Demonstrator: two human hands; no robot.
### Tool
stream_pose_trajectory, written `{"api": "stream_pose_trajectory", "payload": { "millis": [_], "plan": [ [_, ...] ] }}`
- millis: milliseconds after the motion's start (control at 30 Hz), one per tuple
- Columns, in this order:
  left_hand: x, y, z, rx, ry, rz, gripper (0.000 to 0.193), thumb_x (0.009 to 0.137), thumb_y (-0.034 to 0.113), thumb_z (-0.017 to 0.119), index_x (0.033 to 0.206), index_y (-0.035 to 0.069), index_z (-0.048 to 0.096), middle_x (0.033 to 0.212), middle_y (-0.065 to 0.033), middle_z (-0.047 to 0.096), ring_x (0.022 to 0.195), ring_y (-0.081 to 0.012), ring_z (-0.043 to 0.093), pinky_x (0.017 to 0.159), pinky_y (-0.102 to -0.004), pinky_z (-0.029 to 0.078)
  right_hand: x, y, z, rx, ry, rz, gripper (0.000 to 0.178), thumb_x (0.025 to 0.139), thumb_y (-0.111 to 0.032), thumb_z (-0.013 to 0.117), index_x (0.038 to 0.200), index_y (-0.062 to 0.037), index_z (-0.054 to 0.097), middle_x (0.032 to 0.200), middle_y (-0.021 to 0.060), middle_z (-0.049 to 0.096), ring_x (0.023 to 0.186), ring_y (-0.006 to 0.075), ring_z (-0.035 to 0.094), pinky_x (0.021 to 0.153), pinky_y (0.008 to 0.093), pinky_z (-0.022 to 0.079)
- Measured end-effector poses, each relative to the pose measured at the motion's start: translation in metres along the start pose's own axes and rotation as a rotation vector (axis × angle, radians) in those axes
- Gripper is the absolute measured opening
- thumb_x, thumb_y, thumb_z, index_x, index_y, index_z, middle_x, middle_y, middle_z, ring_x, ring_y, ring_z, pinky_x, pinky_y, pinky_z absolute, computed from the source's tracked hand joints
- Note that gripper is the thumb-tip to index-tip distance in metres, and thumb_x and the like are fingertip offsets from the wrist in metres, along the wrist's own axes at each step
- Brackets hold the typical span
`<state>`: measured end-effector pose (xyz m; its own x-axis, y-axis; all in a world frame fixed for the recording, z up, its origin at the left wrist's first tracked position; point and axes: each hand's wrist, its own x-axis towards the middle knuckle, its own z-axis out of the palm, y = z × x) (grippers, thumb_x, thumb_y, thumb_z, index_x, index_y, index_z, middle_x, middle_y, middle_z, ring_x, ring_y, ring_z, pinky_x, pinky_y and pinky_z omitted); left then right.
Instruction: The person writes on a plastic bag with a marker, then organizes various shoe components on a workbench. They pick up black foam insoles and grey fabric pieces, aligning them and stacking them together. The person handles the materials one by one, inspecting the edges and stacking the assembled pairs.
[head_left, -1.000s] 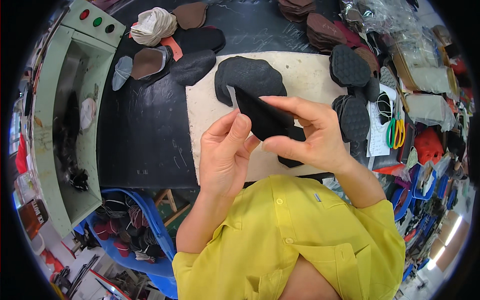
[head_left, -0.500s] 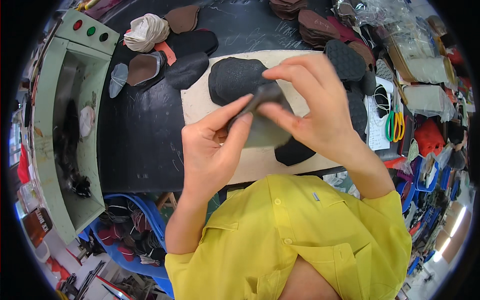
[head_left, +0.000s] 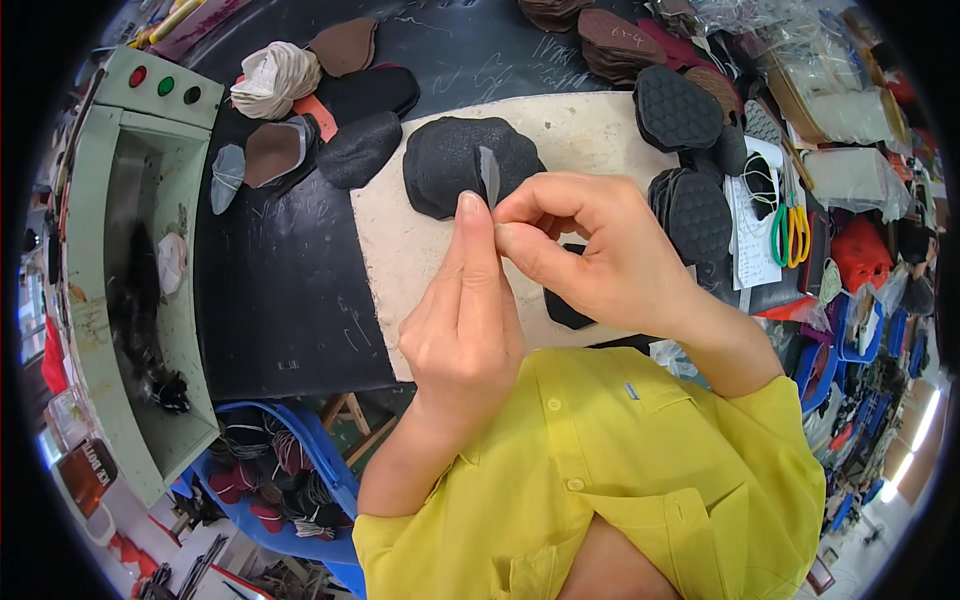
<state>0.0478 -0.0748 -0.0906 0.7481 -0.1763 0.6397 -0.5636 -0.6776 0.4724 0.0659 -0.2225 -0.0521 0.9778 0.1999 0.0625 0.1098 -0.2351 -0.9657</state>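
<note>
Both hands meet over a pale board point(head_left: 385, 270), pinching a thin dark grey piece of material point(head_left: 489, 175) seen almost edge-on. My left hand point(head_left: 465, 310) has its fingers straight and pressed together at the piece's lower end. My right hand point(head_left: 615, 245) grips its right edge between thumb and curled fingers. Just beyond the fingertips lies a stack of black textured rounded pieces point(head_left: 435, 165). A black flat piece point(head_left: 566, 308) sits on the board, partly hidden below my right hand.
Quilted black pieces point(head_left: 690, 215) are stacked at the right, beside scissors with green and yellow handles point(head_left: 790, 235) on a paper. Brown and black pieces point(head_left: 275, 152) lie at the left. A pale green metal box point(head_left: 90, 290) borders the table; below it stands a blue bin point(head_left: 330, 450).
The grey piece has turned from a folded, spread view to nearly edge-on. My right hand has come down to meet the left and its fingers have curled in.
</note>
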Motion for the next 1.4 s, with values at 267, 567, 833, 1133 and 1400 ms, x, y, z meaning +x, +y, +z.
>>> {"api": "stream_pose_trajectory", "payload": {
  "millis": [267, 567, 833, 1133, 1400],
  "plan": [
    [0.000, 0.002, -0.020, -0.757, -0.207, -0.660, 0.038, 0.093, -0.003, 0.056, 0.131, -0.008, 0.055, 0.099, -0.0117, 0.070, 0.079, -0.0101, 0.065, 0.069, -0.0241, 0.052, 0.001, 0.006, 0.007, 0.080, 0.057, 0.054, 0.010, 0.080, -0.007, 0.062, 0.079, 0.0031, 0.061, 0.069, 0.0071, 0.062, 0.058, 0.0108, 0.059, 0.054, 0.0251, 0.047],
    [0.002, -0.012, -0.015, -1.353, -0.045, -1.090, 0.031, 0.096, 0.005, 0.058, 0.124, -0.008, 0.058, 0.105, -0.0106, 0.069, 0.091, -0.0118, 0.065, 0.080, -0.0262, 0.053, -0.002, 0.014, 0.008, 0.040, 0.013, -0.079, 0.006, 0.080, -0.004, 0.060, 0.079, 0.0008, 0.059, 0.071, 0.0050, 0.060, 0.062, 0.0112, 0.058, 0.058, 0.0265, 0.047],
    [0.021, -0.058, -0.023, -1.293, 0.253, -0.968, 0.027, 0.094, 0.001, 0.058, 0.119, -0.008, 0.061, 0.110, -0.0125, 0.067, 0.099, -0.0146, 0.065, 0.091, -0.0246, 0.049, -0.063, 0.032, -0.073, 0.889, 0.170, 0.043, 0.018, 0.080, -0.019, 0.068, 0.082, -0.0022, 0.061, 0.077, 0.0056, 0.059, 0.070, 0.0145, 0.057, 0.065, 0.0287, 0.047],
    [0.057, -0.041, 0.031, -1.306, 0.003, -0.952, 0.029, 0.097, 0.009, 0.058, 0.123, -0.005, 0.060, 0.111, -0.0093, 0.066, 0.088, -0.0109, 0.062, 0.077, -0.0241, 0.050, -0.232, 0.027, -0.159, -1.081, -0.212, 0.560, 0.015, 0.075, -0.010, 0.072, 0.085, -0.0035, 0.063, 0.076, 0.0093, 0.063, 0.074, 0.0288, 0.064, 0.070, 0.0375, 0.050],
    [0.014, -0.090, 0.051, -0.078, 0.104, -0.283, 0.022, 0.088, 0.003, 0.065, 0.110, 0.002, 0.069, 0.099, -0.0090, 0.069, 0.084, -0.0204, 0.064, 0.073, -0.0300, 0.050, -0.082, 0.080, -0.029, -0.738, 0.000, 0.088, 0.041, 0.068, -0.015, 0.082, 0.098, -0.0017, 0.058, 0.101, 0.0126, 0.057, 0.102, 0.0304, 0.053, 0.084, 0.0385, 0.046]
  ]
}}
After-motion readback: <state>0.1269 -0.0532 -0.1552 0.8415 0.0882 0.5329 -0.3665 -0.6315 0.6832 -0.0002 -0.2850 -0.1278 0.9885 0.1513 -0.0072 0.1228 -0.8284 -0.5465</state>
